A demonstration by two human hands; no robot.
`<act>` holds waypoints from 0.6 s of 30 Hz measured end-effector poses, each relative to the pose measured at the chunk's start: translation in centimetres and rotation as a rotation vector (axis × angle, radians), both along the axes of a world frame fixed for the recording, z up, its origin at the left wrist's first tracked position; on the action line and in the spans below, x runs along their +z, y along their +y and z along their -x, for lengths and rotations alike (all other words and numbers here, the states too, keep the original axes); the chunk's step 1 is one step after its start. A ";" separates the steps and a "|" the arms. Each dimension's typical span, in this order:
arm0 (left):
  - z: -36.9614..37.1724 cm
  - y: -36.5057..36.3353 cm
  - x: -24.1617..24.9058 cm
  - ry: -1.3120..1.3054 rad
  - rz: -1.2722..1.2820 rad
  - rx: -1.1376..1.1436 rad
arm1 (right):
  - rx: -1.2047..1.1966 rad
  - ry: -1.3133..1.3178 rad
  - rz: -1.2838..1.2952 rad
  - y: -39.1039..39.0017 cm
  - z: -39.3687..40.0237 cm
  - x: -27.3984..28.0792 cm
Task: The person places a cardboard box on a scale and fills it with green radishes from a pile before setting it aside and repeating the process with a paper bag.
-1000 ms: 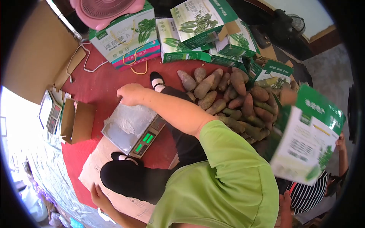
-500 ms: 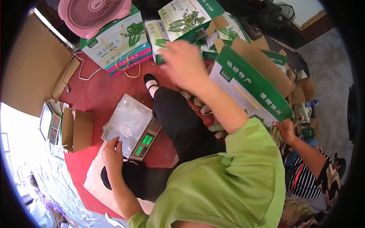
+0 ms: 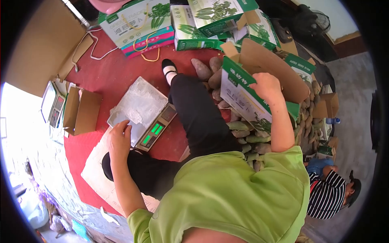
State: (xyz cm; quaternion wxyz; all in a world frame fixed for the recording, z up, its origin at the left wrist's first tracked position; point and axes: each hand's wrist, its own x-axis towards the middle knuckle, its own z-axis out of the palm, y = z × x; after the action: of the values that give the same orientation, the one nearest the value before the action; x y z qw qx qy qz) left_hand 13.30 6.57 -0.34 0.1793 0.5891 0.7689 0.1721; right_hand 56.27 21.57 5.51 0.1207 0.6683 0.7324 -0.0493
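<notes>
My right hand point(image 3: 267, 87) is closed on the upper edge of an open green-and-white cardboard box point(image 3: 243, 99), which is tilted, with its brown flaps raised. What lies inside the box is hidden. Under and beside it are green radishes point(image 3: 257, 139) and brownish root vegetables point(image 3: 201, 69). My left hand point(image 3: 120, 137) hovers by the near-left corner of a digital scale point(image 3: 139, 101), fingers loosely bent and holding nothing visible. Green digits glow on the scale's display point(image 3: 152, 133), too small to read. A clear plastic sheet seems to cover the pan.
Printed radish boxes point(image 3: 219, 14) stand at the back, beside a carton with yellow cord handles point(image 3: 150, 36). A small brown box point(image 3: 87, 109) and a second scale point(image 3: 54, 107) are at left. A person in a striped shirt point(image 3: 328, 194) is at right.
My right hand has moved rightward and down and taken hold of the box. Another person's hand, earlier on the box's lower corner, has let go and withdrawn. The view has shifted.
</notes>
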 end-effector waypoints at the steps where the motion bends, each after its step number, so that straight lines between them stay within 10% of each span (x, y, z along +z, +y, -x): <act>1: 0.1 -0.1 -0.1 0.002 0.002 0.007 | 0.026 -0.030 -0.015 0.5 0.0 0.0; 18: 0.5 -0.6 1.2 -0.137 -0.189 0.162 | 0.470 0.355 -0.546 4.5 13.1 7.4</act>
State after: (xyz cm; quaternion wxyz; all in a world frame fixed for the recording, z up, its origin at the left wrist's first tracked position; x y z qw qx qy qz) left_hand 12.77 5.93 0.88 0.1607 0.5264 0.7801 0.2974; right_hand 43.17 26.03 12.89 -0.1818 0.4712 0.8609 0.0614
